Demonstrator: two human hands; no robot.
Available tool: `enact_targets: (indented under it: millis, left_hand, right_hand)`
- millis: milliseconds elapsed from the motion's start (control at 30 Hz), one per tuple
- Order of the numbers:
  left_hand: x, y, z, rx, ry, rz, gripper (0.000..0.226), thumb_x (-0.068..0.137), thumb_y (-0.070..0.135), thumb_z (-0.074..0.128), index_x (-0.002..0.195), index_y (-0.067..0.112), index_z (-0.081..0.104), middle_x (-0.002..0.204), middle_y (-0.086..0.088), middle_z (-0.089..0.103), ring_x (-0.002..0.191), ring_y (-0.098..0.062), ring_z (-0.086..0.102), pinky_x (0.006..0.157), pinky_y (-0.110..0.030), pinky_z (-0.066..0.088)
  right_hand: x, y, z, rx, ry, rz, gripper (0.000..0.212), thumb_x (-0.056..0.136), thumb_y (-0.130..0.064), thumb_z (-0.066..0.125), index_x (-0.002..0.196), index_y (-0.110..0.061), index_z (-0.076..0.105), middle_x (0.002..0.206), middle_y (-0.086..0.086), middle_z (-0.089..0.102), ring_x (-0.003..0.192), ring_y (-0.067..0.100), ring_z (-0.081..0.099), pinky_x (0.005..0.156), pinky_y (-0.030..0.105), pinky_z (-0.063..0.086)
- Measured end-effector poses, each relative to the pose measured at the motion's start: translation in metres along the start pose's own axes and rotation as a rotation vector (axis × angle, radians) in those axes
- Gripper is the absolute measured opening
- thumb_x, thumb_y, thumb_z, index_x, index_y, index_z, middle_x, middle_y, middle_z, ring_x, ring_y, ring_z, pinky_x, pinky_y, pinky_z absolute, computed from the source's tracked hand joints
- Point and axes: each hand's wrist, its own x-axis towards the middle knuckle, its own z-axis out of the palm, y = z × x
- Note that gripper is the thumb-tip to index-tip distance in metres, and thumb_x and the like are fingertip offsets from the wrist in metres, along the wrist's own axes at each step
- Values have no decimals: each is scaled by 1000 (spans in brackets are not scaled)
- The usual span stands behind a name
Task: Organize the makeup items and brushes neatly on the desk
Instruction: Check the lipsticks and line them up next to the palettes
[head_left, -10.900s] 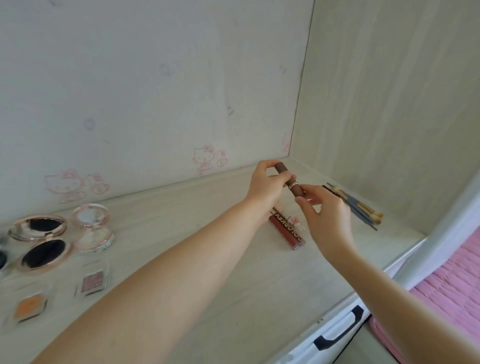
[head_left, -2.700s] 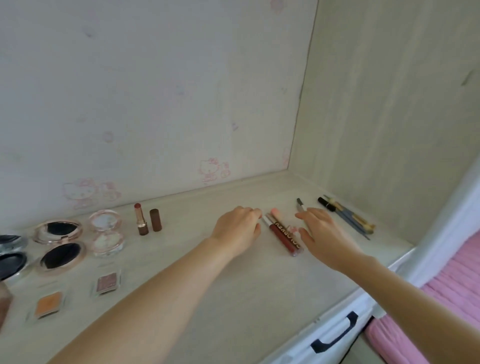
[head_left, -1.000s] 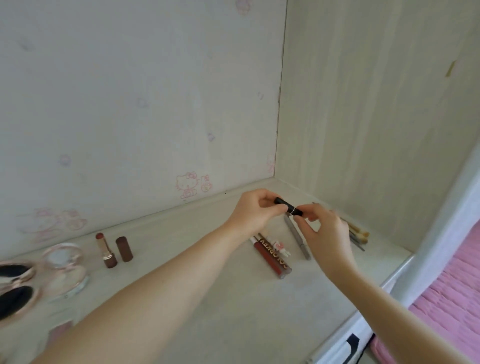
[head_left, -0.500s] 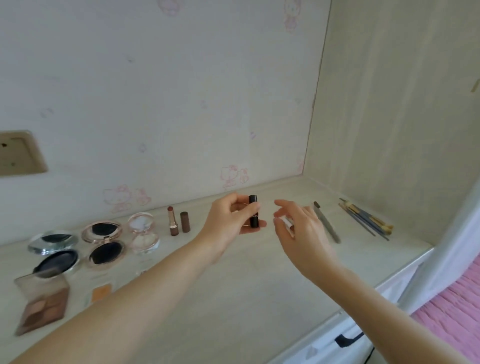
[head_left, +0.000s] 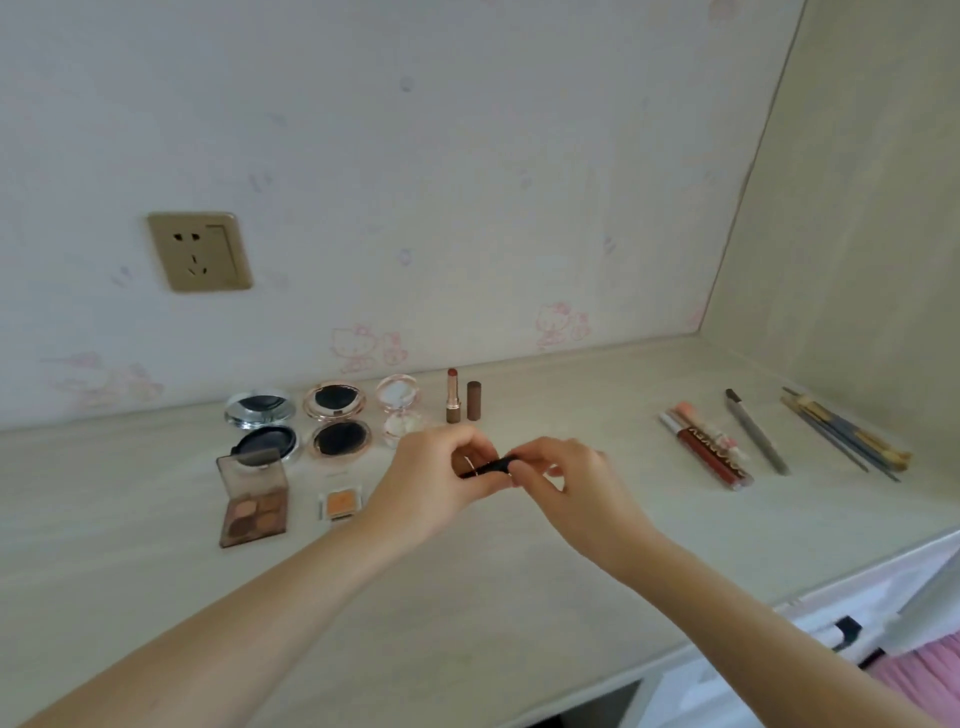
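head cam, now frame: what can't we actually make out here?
- Black tube: mostly covered by the left hand and right hand; type unclear.
- Lip gloss label: too blurred to read.
- Brushes: overlapping, count unclear.
- Drawer handle: blurred near the edge.

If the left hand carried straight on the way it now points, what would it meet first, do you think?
The left hand points right, so it would most likely meet the right hand first; both already hold the same small black tube.

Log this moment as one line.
left hand + right hand: gripping black tube | above desk | placement: not yet
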Motion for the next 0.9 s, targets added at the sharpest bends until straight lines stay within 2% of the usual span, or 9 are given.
enact_targets:
  millis: [167,267,367,433,567,633,733,833,900]
  left_hand:
    - [-37,-24,-21,108,13,-32,18,72,24,81,83,29,69,76,16,68,73,0,62,69,-23,50]
    - [-58,-32,-27,185,1,24,14,79,25,77,88,30,68,78,16,66,77,1,59,70,-17,45]
    - [-72,-37,-30,292,-11,84,11,85,29,69,96,28,67,86,16,64,82,2,55,75,-17,43]
    - [-78,-38,-31,379,-2,100,14,87,28,67,99,22,67,90,10,63,88,-5,54,77,-26,46]
    - [-82,-33,-31,640,67,224,14,79,22,74,87,13,67,79,3,63,85,-21,59,70,-33,50]
    - [-80,-34,-31,744,85,283,13,84,25,65,84,12,65,77,0,63,85,-23,61,69,-34,50]
    - [-82,-37,-32,797,61,274,23,92,24,46,85,11,63,78,-2,63,85,-25,58,69,-35,49]
    - [-85,-40,-30,857,-4,271,2,86,10,59,85,11,60,78,-3,59,81,-27,54,68,-36,47]
    - [-86,-40,-30,856,-47,274,3,86,10,60,84,12,58,74,-3,56,77,-25,51,66,-35,46]
  right_hand:
    - [-13,-7,31,35,-33,-12,12,90,-29,61,97,-36,67,82,-26,62,91,-6,51,76,3,35]
    - [-20,-11,45,90,-81,-29,17,90,-24,60,92,-41,62,81,-37,58,94,-8,48,76,0,33]
    - [-22,-17,58,92,-154,-85,15,93,-26,56,102,-33,66,88,-27,61,96,-4,47,79,4,33]
    - [-23,-21,67,58,-178,-147,18,95,-26,54,105,-30,68,92,-20,63,94,-1,46,80,7,34]
    - [-25,-25,72,58,-142,-190,16,93,-22,58,103,-25,70,90,-16,65,92,5,46,80,8,34]
    - [-26,-23,73,24,-107,-229,17,91,-18,62,106,-22,69,90,-13,65,92,6,46,81,8,34]
    - [-30,-25,73,-81,-28,-330,17,88,-12,66,105,-11,70,87,-2,66,88,19,50,79,15,39]
    - [-33,-29,75,-173,66,-441,18,90,-19,63,101,-8,72,82,-1,66,80,25,53,74,29,45]
    - [-35,-29,75,-191,93,-470,22,93,-25,58,101,-9,72,84,-2,67,81,26,53,73,34,49]
